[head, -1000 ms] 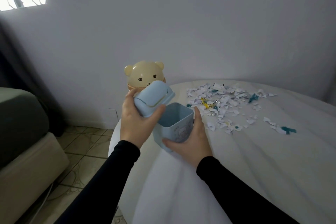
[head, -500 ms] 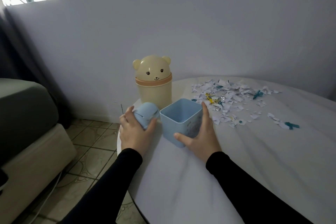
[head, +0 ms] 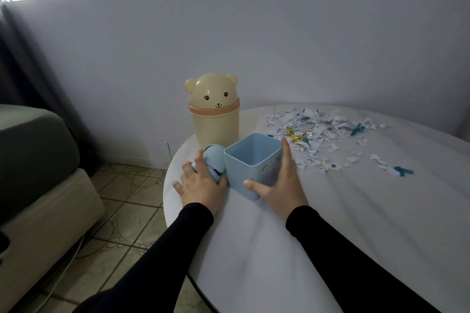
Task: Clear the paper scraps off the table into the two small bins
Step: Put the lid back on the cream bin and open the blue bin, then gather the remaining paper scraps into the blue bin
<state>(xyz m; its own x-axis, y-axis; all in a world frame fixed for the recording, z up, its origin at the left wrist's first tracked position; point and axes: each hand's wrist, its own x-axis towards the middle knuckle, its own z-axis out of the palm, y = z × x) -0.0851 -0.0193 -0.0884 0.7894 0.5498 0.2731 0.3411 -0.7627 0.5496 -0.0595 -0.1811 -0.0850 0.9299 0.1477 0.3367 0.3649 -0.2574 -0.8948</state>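
An open light-blue square bin (head: pixel 254 160) stands on the white round table (head: pixel 330 223) near its left edge. My right hand (head: pixel 279 183) grips the bin's right side, thumb on the front corner. The bin's blue lid (head: pixel 215 164) lies on the table just left of the bin, with my left hand (head: pixel 201 185) holding it from behind. A cream bear-shaped bin (head: pixel 215 114) with its lid on stands behind them. A heap of white, teal and yellow paper scraps (head: pixel 318 132) is spread over the table to the right of the bins.
A few stray scraps (head: pixel 391 168) lie further right on the cloth. Left of the table is a tiled floor (head: pixel 122 211) and a grey-green sofa (head: pixel 33 160). A plain wall stands close behind the table.
My left hand carried the blue lid down from above the bin and set it on the table beside it. The blue bin, tilted before, now stands upright on the table.
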